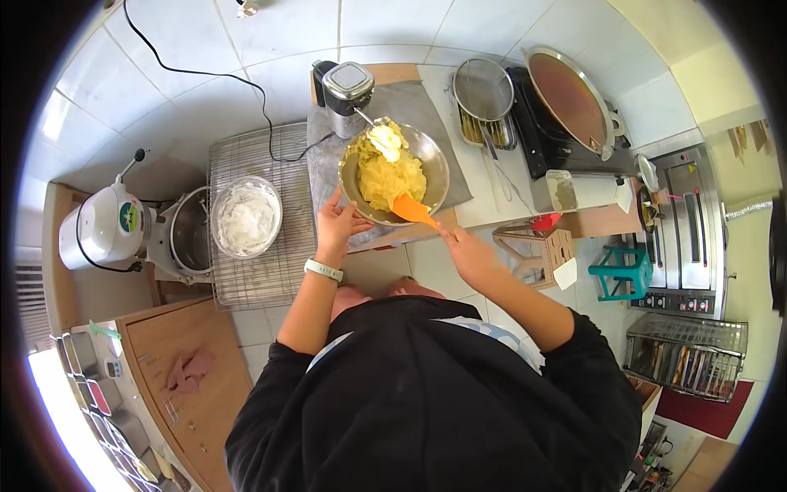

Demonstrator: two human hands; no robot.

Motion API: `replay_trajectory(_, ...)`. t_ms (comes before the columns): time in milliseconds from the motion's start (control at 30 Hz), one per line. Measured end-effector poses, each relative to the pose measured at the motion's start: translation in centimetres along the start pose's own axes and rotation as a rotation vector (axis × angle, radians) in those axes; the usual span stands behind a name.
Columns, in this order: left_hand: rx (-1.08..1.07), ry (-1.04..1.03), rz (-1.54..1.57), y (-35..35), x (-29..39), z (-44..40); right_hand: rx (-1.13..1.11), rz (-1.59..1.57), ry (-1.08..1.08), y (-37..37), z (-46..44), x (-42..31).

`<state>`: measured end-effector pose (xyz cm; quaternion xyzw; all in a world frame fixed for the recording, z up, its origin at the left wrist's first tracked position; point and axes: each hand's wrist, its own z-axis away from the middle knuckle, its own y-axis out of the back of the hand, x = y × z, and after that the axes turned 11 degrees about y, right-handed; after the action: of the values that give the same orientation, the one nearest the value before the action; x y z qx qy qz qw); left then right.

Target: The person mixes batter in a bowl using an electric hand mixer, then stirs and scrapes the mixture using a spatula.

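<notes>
In the head view, a steel mixing bowl (440, 168) holds a thick yellow mixture (385, 182) with a paler, creamy lump (387, 141) on top. My left hand (338, 223) grips the near-left rim of the bowl, fingers against its side. My right hand (467, 252) is closed round the handle of an orange spatula (416, 211), whose blade rests in the mixture at the near side. Behind the bowl stands a black and silver mixer (348, 88), its metal attachment reaching over the rim towards the pale lump.
To the left, a bowl of white cream (247, 218) sits on a wire rack (287, 152), beside a white stand mixer (111, 225). A sieve (484, 88) and a wide pan of brown liquid (570, 100) on a stove are at the right. A black cord (266, 111) crosses the rack.
</notes>
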<state>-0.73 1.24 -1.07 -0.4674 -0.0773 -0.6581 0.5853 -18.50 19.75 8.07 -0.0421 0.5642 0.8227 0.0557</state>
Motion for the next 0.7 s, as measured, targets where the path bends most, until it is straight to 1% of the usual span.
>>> replay_trajectory(67, 0.008, 0.01, -0.004, -0.1, 0.2, 0.1, 0.02, 0.004, 0.053, 0.0, 0.9, 1.1)
replay_trajectory(100, 0.018, 0.01, -0.001, -0.1, 0.1, 0.1, -0.005, 0.021, 0.064, 0.8, 1.4, 1.4)
replay_trajectory(167, 0.026, 0.009, -0.001, 0.1, -0.1, -0.1, -0.06, 0.056, 0.087, 3.9, 2.9, 1.4)
replay_trajectory(267, 0.004, 0.016, -0.017, 0.3, -0.4, -0.4, -0.155, 0.117, 0.057, 8.0, 3.9, 1.8)
replay_trajectory(367, -0.047, 0.051, -0.055, 0.3, 0.1, -0.1, -0.136, 0.215, 0.109, 11.5, 3.3, 1.9)
replay_trajectory(433, -0.089, 0.092, -0.063, -0.1, 0.6, 0.6, 0.039, 0.339, 0.141, 11.8, 1.4, 2.6)
replay_trajectory(500, -0.107, 0.101, -0.066, -0.2, 0.3, 0.5, 0.084, 0.494, 0.107, 11.8, -2.3, 2.8)
replay_trajectory(567, -0.113, 0.093, -0.054, -0.4, -0.2, 0.5, -0.242, 0.538, 0.058, 11.8, -6.4, 3.5)
replay_trajectory(667, -0.088, 0.073, -0.014, -1.0, -0.5, 0.8, -0.436, 0.29, 0.071, 13.1, -8.1, 2.9)
replay_trajectory(700, -0.084, 0.087, 0.004, -1.3, -0.4, 1.2, -0.504, 0.111, 0.014, 12.9, -8.2, 2.8)
